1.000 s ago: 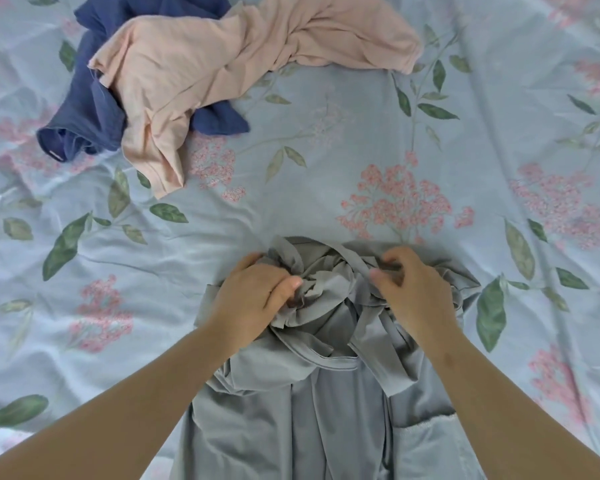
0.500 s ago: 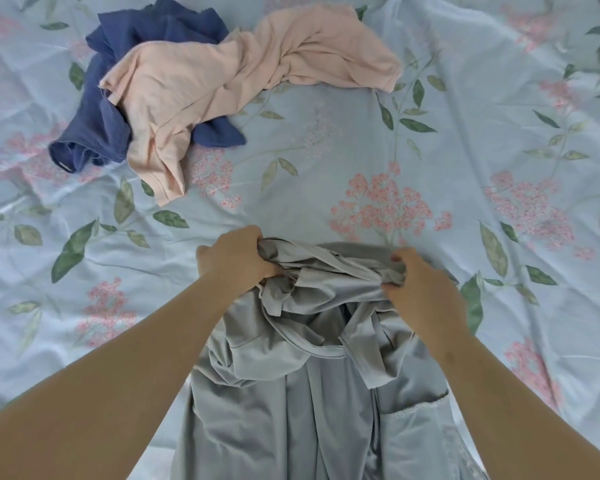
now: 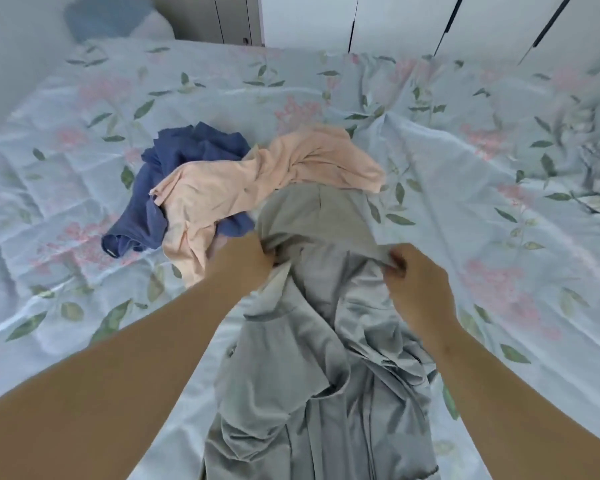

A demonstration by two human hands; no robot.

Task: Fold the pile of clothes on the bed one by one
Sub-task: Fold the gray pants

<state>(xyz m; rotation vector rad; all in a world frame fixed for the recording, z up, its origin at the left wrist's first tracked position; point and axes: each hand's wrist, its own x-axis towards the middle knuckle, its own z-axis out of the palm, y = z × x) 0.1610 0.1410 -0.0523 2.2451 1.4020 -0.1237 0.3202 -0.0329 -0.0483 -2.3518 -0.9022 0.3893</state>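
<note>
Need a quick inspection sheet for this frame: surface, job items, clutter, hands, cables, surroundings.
Surface: floral bedsheet, wrinkled, covers the bed.
Job's things: grey garment lifted at its top edge, rest trailing toward the camera; peach garment crumpled, lying over navy garment, both unfolded.
Clutter: nothing seen.
Grippers: left hand and right hand each pinch the grey garment's top edge.
Cables: nothing seen.
Surroundings: white cabinet doors behind the bed; blurred blue pillow top left.

Both hands raised, grey garment lifted and seemingly unbunched, its top edge now spread between them
</note>
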